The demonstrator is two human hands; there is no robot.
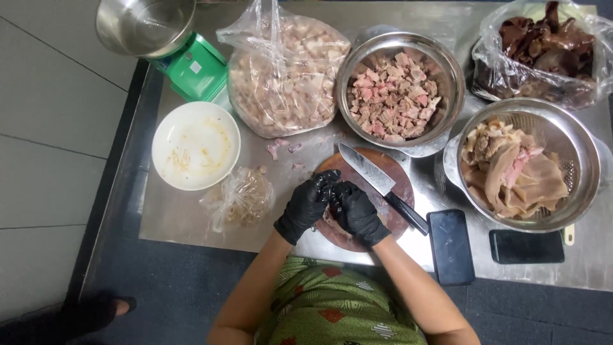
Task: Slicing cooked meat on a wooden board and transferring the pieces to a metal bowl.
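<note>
Both gloved hands, left hand [308, 204] and right hand [356, 212], closed together on a meat piece [330, 219] on the round cutting board [399, 185]; the knife [381, 186] lay diagonally just beyond the right hand.

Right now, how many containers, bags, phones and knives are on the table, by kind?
Metal bowls: 3
White plate: 1
Clear plastic bags: 3
Black phones: 2
Knife: 1
Total: 10
</note>
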